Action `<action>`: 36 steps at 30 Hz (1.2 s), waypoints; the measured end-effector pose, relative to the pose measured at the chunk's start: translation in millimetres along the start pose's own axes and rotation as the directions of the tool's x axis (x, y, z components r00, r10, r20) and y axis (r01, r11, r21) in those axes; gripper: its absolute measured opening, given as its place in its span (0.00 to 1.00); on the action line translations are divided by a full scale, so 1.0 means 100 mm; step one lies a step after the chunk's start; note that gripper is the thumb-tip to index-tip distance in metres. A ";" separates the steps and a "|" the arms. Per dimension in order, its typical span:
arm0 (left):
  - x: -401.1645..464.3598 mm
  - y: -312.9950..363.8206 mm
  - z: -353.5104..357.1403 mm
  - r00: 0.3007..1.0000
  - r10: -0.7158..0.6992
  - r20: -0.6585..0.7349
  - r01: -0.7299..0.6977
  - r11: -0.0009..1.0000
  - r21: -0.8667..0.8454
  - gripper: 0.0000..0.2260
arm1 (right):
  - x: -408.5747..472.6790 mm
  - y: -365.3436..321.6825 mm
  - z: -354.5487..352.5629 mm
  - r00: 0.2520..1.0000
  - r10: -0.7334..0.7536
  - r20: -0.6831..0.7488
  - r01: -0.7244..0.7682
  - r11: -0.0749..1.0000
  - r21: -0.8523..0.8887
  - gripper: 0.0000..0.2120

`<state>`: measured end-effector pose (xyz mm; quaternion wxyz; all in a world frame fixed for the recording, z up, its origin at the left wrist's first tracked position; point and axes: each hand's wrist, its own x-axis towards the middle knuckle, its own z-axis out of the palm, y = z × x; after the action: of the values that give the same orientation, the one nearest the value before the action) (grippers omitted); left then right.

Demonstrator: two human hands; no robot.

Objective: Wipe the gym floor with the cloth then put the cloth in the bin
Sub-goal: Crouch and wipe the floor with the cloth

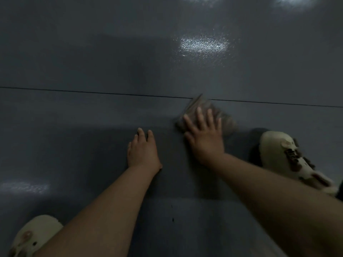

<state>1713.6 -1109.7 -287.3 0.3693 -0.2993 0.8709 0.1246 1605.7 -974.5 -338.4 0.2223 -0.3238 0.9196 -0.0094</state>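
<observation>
A brownish-grey cloth [201,106] lies flat on the dark grey gym floor [92,62], its far corner touching a thin seam line. My right hand [204,138] presses down on it with fingers spread and straight; the cloth looks motion-blurred. To its left, my left hand [143,151] rests flat on the bare floor, fingers straight, holding nothing. No bin is in view.
A thin dark seam [92,92] runs across the floor from left to right. My two cream slippers stand at the right [289,160] and at the bottom left [33,236]. Bright light reflections [202,44] shine on the floor further ahead.
</observation>
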 end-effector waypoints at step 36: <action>0.05 0.49 -0.06 0.989 -0.141 -0.048 0.146 0.984 0.102 0.39 | -0.79 0.65 0.33 0.887 -0.456 0.078 0.462 0.876 -0.140 0.23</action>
<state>1677.8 -1075.7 -286.6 0.3747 -0.3439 0.8598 0.0453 1635.6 -872.1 -346.5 0.2077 -0.5489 0.8095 0.0164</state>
